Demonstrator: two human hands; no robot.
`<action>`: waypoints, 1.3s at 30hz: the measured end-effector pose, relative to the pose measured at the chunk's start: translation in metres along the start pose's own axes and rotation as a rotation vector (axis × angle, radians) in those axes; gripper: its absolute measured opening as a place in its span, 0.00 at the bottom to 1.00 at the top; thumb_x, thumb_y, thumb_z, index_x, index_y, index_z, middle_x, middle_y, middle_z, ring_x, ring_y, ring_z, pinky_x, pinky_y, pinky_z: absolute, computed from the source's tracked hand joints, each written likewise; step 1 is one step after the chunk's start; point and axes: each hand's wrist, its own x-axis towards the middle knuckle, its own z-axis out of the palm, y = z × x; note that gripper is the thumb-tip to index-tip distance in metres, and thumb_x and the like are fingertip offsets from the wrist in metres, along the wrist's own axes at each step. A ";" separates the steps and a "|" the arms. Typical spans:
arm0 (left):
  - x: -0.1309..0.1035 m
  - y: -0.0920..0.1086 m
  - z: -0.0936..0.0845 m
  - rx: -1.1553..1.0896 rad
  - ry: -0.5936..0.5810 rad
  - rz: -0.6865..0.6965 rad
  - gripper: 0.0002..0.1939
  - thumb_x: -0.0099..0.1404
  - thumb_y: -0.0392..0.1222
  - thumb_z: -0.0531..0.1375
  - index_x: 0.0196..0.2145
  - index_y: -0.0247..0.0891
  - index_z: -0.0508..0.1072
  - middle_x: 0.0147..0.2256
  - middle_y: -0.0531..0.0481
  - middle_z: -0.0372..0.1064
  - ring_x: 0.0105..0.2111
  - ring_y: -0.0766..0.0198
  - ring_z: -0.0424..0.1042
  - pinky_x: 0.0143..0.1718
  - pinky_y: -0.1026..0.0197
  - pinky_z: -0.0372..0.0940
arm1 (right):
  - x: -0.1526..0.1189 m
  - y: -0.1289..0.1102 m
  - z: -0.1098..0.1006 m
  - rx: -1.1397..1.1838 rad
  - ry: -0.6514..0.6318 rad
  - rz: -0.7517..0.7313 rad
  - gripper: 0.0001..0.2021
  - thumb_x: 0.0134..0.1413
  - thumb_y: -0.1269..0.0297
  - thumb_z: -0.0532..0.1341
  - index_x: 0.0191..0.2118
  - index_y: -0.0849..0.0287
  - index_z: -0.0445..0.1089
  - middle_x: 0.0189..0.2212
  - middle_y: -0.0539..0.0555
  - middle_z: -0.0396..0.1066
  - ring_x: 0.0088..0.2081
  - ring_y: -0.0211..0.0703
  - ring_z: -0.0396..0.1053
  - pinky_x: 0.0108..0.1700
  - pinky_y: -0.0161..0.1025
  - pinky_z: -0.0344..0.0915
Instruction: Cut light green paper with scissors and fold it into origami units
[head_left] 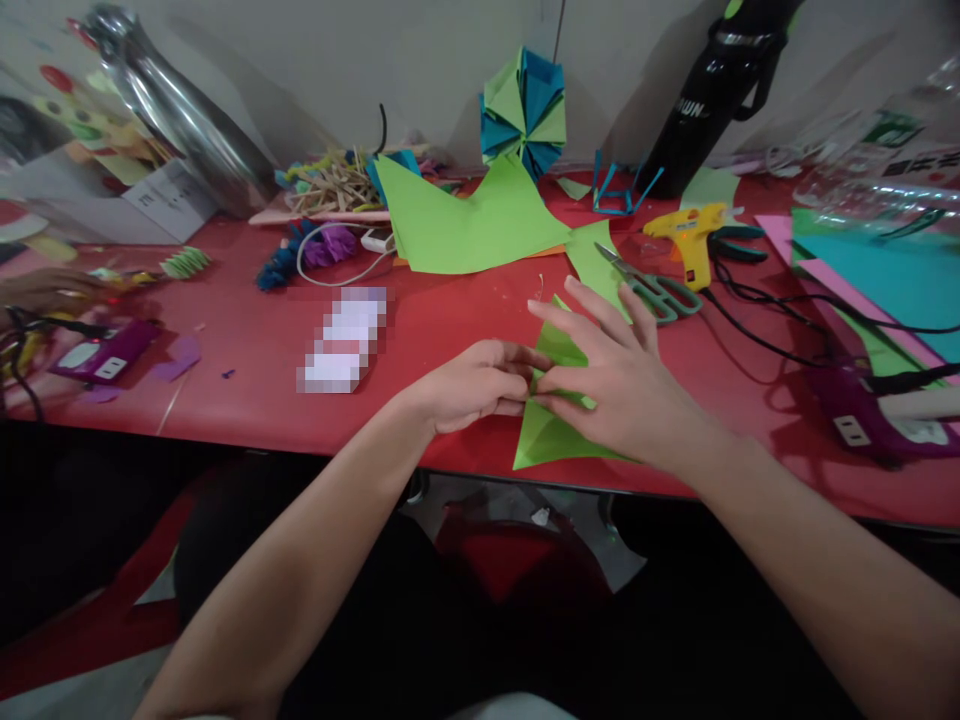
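A piece of bright green paper [546,437] lies by the front edge of the red table, its lower corner pointing left. My left hand [491,385] pinches the paper's left edge between thumb and fingers. Thumb and index finger of my right hand [615,385] close on the same edge, touching my left fingertips, while its other fingers spread above the sheet. Part of the paper is hidden under my right hand. Just beyond that hand rest green-handled scissors [660,296], blades toward the back left. A larger green sheet [472,225] with a curved cut edge lies farther back.
A yellow glue gun [691,240] trails its cable to a purple power strip [862,415] at right. Coloured sheets [885,275] and a black bottle [712,100] stand behind. A blue-green paper ball [523,112] leans at the wall. Another person's hand [45,290] is far left.
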 end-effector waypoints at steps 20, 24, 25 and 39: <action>0.000 -0.001 0.003 0.036 -0.091 0.006 0.24 0.54 0.24 0.57 0.48 0.32 0.73 0.44 0.44 0.74 0.40 0.67 0.73 0.42 0.61 0.65 | 0.001 0.010 0.007 0.070 -0.049 0.041 0.04 0.56 0.63 0.67 0.30 0.49 0.78 0.65 0.52 0.64 0.71 0.61 0.50 0.68 0.74 0.41; 0.000 -0.004 0.002 0.057 -0.145 0.037 0.23 0.52 0.24 0.57 0.47 0.32 0.72 0.40 0.47 0.73 0.37 0.68 0.71 0.36 0.63 0.62 | 0.002 0.011 0.005 0.085 -0.053 0.065 0.03 0.54 0.63 0.68 0.30 0.49 0.77 0.65 0.51 0.63 0.71 0.63 0.49 0.67 0.74 0.41; 0.000 -0.004 0.001 0.072 -0.158 0.044 0.22 0.52 0.24 0.57 0.45 0.32 0.72 0.39 0.48 0.72 0.36 0.69 0.70 0.36 0.64 0.62 | 0.002 0.011 0.004 0.084 -0.052 0.072 0.02 0.54 0.62 0.68 0.31 0.50 0.77 0.66 0.51 0.62 0.71 0.64 0.48 0.67 0.75 0.41; 0.003 -0.008 0.004 0.235 -0.137 0.094 0.25 0.53 0.30 0.69 0.50 0.31 0.74 0.44 0.40 0.77 0.42 0.59 0.76 0.47 0.54 0.69 | 0.004 0.013 0.006 0.028 0.035 0.198 0.24 0.50 0.52 0.71 0.51 0.51 0.66 0.70 0.61 0.51 0.73 0.70 0.41 0.68 0.75 0.40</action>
